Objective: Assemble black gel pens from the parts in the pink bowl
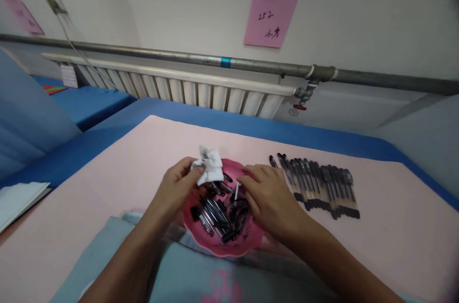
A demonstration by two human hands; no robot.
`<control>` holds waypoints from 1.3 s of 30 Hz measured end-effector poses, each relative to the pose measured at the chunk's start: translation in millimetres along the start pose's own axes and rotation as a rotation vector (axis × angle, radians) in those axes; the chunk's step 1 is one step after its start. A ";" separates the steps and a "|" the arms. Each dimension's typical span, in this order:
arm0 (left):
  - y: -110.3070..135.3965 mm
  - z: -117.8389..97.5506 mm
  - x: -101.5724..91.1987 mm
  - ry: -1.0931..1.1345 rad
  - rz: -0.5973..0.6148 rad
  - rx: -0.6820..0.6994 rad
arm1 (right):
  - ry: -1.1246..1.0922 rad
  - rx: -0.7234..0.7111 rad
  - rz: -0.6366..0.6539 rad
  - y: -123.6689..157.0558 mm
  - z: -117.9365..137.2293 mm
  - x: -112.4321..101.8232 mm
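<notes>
Our left grip [181, 181] pinches a white tissue [213, 168] at eleven o'clock over the pink bowl [233, 251]; our right grip [270, 198] curls at two (we cannot tell whether it holds the white stick [236, 191]). Pen parts [215, 214] lie in the bowl, at the left's four o'clock, the right's eight.

I count remotely: two hands [271, 198], one pink bowl [225, 251], one white tissue [214, 172], two pink notes [271, 18]; pens [309, 181] overlap, number unclear.

Pink bowl [255, 232] partly hidden behind both hands [179, 182] [272, 198], leftmost note [25, 16] illegibly blurred.
</notes>
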State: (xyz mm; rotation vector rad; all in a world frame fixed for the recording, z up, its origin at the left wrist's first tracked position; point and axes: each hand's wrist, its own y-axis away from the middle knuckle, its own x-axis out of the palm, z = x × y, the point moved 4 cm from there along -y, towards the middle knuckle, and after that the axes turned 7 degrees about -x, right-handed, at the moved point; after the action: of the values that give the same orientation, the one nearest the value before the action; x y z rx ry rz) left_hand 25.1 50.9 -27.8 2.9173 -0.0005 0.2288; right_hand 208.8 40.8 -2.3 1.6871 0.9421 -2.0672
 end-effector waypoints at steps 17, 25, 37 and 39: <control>4.8 1.2 46.6 -0.468 0.161 0.069 | -0.181 0.252 -0.291 145.1 -16.3 -5.2; -12.9 -13.4 43.0 -1.134 -0.112 0.180 | -0.256 0.219 -0.220 136.6 -16.0 -8.1; -1.9 0.7 39.3 -1.256 0.041 0.373 | -0.339 0.234 -0.061 136.7 -12.9 5.7; -2.0 2.5 42.4 -1.344 0.113 0.360 | -0.348 0.236 -0.055 134.2 -11.6 4.8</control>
State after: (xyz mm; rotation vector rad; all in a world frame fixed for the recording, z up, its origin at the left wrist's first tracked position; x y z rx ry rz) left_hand 67.4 53.0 -24.1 2.7455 -0.3501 -1.8228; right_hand 298.3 -49.5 -47.1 1.3454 0.6609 -2.4835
